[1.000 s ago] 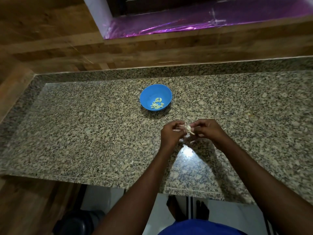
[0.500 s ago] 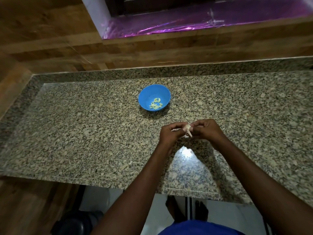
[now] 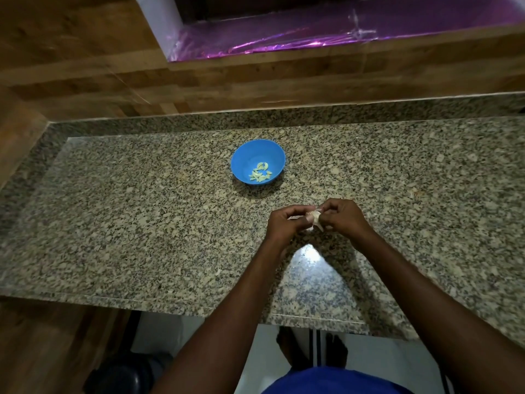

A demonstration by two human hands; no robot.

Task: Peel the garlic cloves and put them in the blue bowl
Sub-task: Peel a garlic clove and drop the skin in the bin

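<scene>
Garlic (image 3: 314,219) is held above the counter (image 3: 142,223) between both hands, just right of frame centre. It is pinched by the left hand (image 3: 285,224) from 9 o'clock, fingers curled round it, thumb on top. It is pinched by the right hand (image 3: 342,217) from 3 o'clock, fingertips curled tight at its upper edge. Hands are touching or nearly so around the garlic. A pale, papery skin is seen on it, with a pointed bit hanging toward 6 o'clock. Whether it is one clove or a small cluster cannot be told.

The bowl (image 3: 247,155) is set on the counter at 11 o'clock from the hands, apart from them. It is upright, blue. Peeled cloves (image 3: 260,174) are seen inside, a small pile lying toward the near-right of the bowl floor; count cannot be told.

The counter is speckled granite, with a bright light glare (image 3: 308,253) at 6 o'clock of the hands, between the forearms. A wooden wall (image 3: 85,66) is seen at 12 o'clock behind the counter. A purple foil sheet (image 3: 341,27) is lying in a recess at 1 o'clock, top of frame. A blue shirt (image 3: 326,382) and bare feet (image 3: 309,351) on the floor are seen at 6 o'clock, below the counter edge.
</scene>
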